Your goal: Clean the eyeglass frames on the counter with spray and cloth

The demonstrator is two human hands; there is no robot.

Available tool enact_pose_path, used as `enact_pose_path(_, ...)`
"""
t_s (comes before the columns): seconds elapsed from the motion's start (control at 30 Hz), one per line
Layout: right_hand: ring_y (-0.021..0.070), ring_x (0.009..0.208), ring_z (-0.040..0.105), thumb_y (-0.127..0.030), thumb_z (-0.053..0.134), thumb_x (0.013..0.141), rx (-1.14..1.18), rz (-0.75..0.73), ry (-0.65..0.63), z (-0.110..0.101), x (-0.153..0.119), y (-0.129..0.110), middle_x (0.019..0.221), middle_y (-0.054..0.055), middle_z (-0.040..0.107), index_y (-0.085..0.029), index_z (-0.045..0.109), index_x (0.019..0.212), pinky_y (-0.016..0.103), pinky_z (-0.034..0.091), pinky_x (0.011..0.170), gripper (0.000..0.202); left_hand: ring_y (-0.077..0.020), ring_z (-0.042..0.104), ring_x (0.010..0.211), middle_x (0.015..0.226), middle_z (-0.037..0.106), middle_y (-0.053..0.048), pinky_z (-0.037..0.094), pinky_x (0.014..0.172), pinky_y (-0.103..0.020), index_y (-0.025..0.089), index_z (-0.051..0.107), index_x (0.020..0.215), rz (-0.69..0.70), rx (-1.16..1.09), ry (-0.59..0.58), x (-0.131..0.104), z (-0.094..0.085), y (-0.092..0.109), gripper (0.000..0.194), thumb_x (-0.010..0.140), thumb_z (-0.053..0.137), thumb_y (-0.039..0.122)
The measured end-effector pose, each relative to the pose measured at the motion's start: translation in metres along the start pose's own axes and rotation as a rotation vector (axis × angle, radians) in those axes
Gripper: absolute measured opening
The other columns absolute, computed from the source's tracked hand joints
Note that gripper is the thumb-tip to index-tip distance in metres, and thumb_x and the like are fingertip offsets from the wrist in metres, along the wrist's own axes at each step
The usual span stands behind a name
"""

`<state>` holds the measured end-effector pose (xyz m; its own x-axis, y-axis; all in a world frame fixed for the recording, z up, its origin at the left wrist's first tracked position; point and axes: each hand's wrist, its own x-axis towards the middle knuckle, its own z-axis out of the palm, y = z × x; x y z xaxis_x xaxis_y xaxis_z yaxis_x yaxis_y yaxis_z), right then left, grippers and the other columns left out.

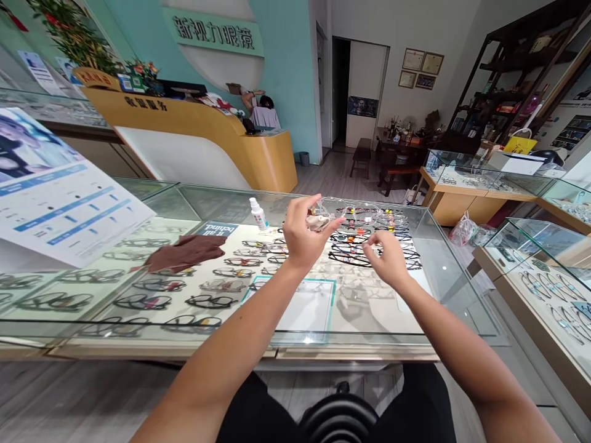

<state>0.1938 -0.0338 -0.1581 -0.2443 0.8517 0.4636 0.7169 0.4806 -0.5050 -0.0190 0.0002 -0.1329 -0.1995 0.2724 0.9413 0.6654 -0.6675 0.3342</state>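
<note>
Above the glass display counter, my left hand point(305, 231) is curled around a pale crumpled cloth point(317, 221), its thumb and fingers on either side. A pair of clear-framed glasses point(348, 209) extends to the right from the cloth. My right hand point(388, 255) is a little lower and to the right, below the clear glasses, thumb and forefinger curled close together; whatever may be between them is too small to tell. Behind and left of my left hand, a white spray bottle point(259, 215) stands upright on the counter. A brown cloth point(187, 252) lies crumpled farther left.
Rows of glasses point(210, 301) fill the display case, beside a teal-edged white tray point(302, 307). A calendar point(69, 197) stands at the left. A person point(264, 114) sits behind the wooden reception desk point(194, 126). More display cases point(549, 289) stand at the right.
</note>
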Motion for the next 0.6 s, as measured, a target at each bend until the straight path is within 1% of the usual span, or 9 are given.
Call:
enact_pose_path(0.03, 0.0275, 0.097, 0.066, -0.033, 0.063, 0.095, 0.037, 0.012, 0.106, -0.004, 0.001, 0.002, 0.099, 0.01, 0.075, -0.022, 0.064, 0.092, 0.046, 0.051, 0.091, 0.012, -0.0226, 0.067, 0.092, 0.104, 0.071, -0.009, 0.057, 0.083, -0.037, 0.018, 0.071, 0.12, 0.0, -0.003, 0.003, 0.0, 0.0, 0.0, 0.064, 0.084, 0.077, 0.071)
enact_pose_path(0.07, 0.0272, 0.098, 0.066, -0.035, 0.063, 0.095, 0.078, 0.015, 0.216, -0.008, 0.001, 0.003, 0.102, 0.01, 0.074, -0.022, 0.063, 0.1, 0.045, 0.052, 0.09, 0.014, -0.0224, 0.067, 0.091, 0.103, 0.071, -0.009, 0.057, 0.082, -0.037, 0.018, 0.071, 0.119, 0.002, -0.009, 0.008, 0.0, 0.0, 0.0, 0.064, 0.084, 0.078, 0.071)
enact_pose_path(0.13, 0.0276, 0.105, 0.067, -0.039, 0.066, 0.094, 0.141, -0.013, 0.402, -0.017, 0.001, 0.004, 0.114, 0.012, 0.072, -0.021, 0.06, 0.118, 0.046, 0.054, 0.093, 0.031, -0.0216, 0.067, 0.089, 0.101, 0.071, -0.008, 0.056, 0.081, -0.036, 0.018, 0.072, 0.117, 0.007, -0.028, 0.014, -0.002, 0.001, 0.001, 0.063, 0.082, 0.081, 0.069)
enact_pose_path(0.17, 0.0282, 0.111, 0.066, -0.042, 0.068, 0.093, 0.151, -0.039, 0.463, -0.021, 0.001, 0.004, 0.12, 0.013, 0.071, -0.021, 0.057, 0.126, 0.046, 0.054, 0.096, 0.04, -0.0212, 0.067, 0.088, 0.1, 0.071, -0.007, 0.056, 0.08, -0.035, 0.018, 0.072, 0.116, 0.008, -0.038, 0.014, -0.002, 0.001, 0.002, 0.062, 0.081, 0.082, 0.069)
enact_pose_path(0.2, 0.0289, 0.115, 0.066, -0.046, 0.069, 0.093, 0.146, -0.07, 0.497, -0.024, 0.001, 0.002, 0.125, 0.014, 0.07, -0.022, 0.055, 0.132, 0.048, 0.054, 0.098, 0.047, -0.0209, 0.067, 0.087, 0.099, 0.07, -0.007, 0.056, 0.079, -0.035, 0.018, 0.072, 0.115, 0.008, -0.049, 0.007, -0.003, 0.001, 0.004, 0.062, 0.081, 0.083, 0.068)
enact_pose_path(0.27, 0.0301, 0.119, 0.065, -0.051, 0.07, 0.094, 0.113, -0.131, 0.51, -0.027, -0.001, -0.001, 0.129, 0.014, 0.069, -0.025, 0.054, 0.137, 0.05, 0.054, 0.1, 0.053, -0.0202, 0.066, 0.085, 0.095, 0.069, -0.006, 0.055, 0.078, -0.033, 0.018, 0.072, 0.112, 0.006, -0.07, -0.015, -0.005, 0.001, 0.007, 0.06, 0.08, 0.083, 0.068)
enact_pose_path(0.33, 0.0304, 0.117, 0.066, -0.054, 0.069, 0.095, 0.079, -0.169, 0.503, -0.028, -0.003, -0.004, 0.128, 0.013, 0.07, -0.026, 0.055, 0.137, 0.05, 0.054, 0.1, 0.052, -0.0192, 0.065, 0.081, 0.091, 0.068, -0.005, 0.054, 0.075, -0.032, 0.018, 0.073, 0.11, 0.001, -0.083, -0.037, -0.007, 0.001, 0.011, 0.06, 0.08, 0.082, 0.069)
enact_pose_path(0.47, 0.0294, 0.109, 0.068, -0.055, 0.066, 0.098, 0.048, -0.166, 0.517, -0.027, -0.005, -0.006, 0.119, 0.011, 0.074, -0.026, 0.058, 0.136, 0.049, 0.055, 0.096, 0.049, -0.018, 0.062, 0.075, 0.084, 0.064, -0.003, 0.053, 0.071, -0.031, 0.018, 0.072, 0.106, -0.007, -0.086, -0.057, -0.008, 0.0, 0.017, 0.062, 0.081, 0.078, 0.074)
enact_pose_path(0.6, 0.0289, 0.105, 0.068, -0.054, 0.066, 0.098, 0.039, -0.187, 0.535, -0.028, -0.005, -0.006, 0.115, 0.01, 0.076, -0.027, 0.06, 0.136, 0.048, 0.054, 0.096, 0.047, -0.0191, 0.063, 0.079, 0.087, 0.066, -0.004, 0.054, 0.074, -0.033, 0.018, 0.071, 0.106, -0.04, -0.101, -0.074, -0.009, 0.001, 0.018, 0.066, 0.079, 0.077, 0.078)
